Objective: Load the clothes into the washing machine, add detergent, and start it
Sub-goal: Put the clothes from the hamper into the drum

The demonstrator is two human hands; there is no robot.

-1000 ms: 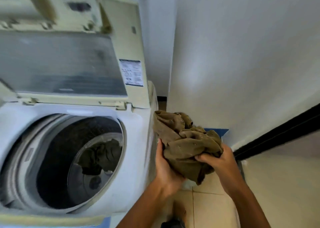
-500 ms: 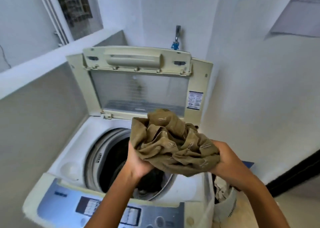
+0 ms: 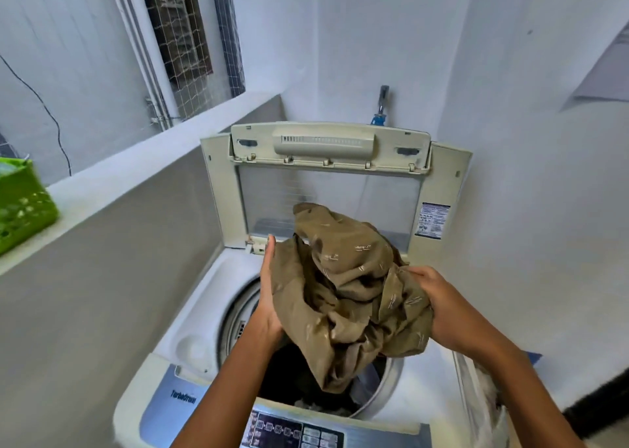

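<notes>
1. While the bundled olive-brown patterned cloth garment [image 3: 354, 297] hangs at the frame's centre, directly over the round drum opening [image 3: 306, 379] of the cream top-loading washing machine [image 3: 190, 342], the left hand [image 3: 269, 297] presses its side with fingers fairly straight, and the right hand [image 3: 442, 308] pinches a fold; I judge this two-sided hold keeps the loose fabric gathered for dropping in.
2. The hinged cream lid with a clear panel [image 3: 326, 188] stands upright behind, keeping the opening free; dark laundry shows inside the drum.
3. The blue-grey control panel [image 3: 289, 430] lies along the bottom edge, untouched.
4. White walls enclose the corner; a grey ledge [image 3: 143, 161] at left carries a green plastic basket [image 3: 23, 202], below a meshed window [image 3: 190, 39] at upper left.
</notes>
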